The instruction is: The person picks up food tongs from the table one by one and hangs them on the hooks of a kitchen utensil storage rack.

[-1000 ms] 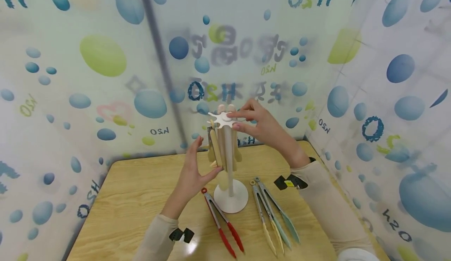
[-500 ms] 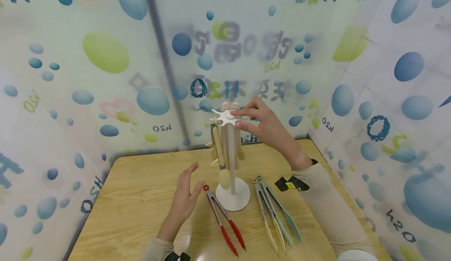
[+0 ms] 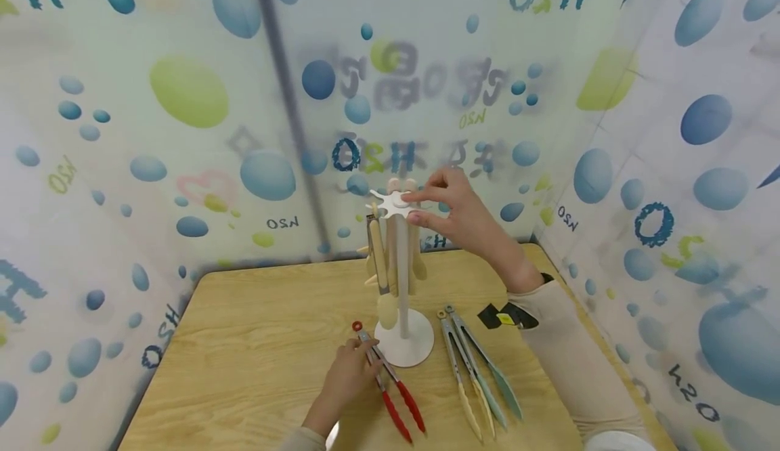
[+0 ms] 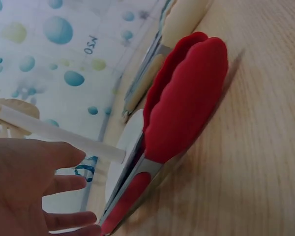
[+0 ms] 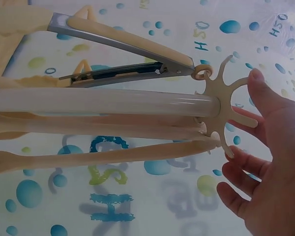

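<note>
In the head view my right hand (image 3: 460,210) holds the white hooked top of an upright utensil stand (image 3: 403,275), index finger on top and thumb at the edge. The right wrist view shows that hand (image 5: 270,162) around the hooks (image 5: 219,105). Cream-handled tongs (image 5: 132,44) hang by a ring on one hook, with other utensils beside them. My left hand (image 3: 350,373) is at the upper arms of red-tipped tongs (image 3: 405,407) lying on the table. In the left wrist view its fingers are spread beside the tongs (image 4: 184,98), thumb apart from them.
Cream-tipped tongs (image 3: 466,397) and green-tipped tongs (image 3: 500,390) lie right of the stand's round base (image 3: 420,349) on the wooden table (image 3: 256,342). A white round object (image 3: 617,441) shows at the lower right edge. Printed curtains (image 3: 183,221) stand close around the table.
My left hand has left the cream tongs hanging on the stand and come down to the red tongs. The right hand has stayed on the stand's top.
</note>
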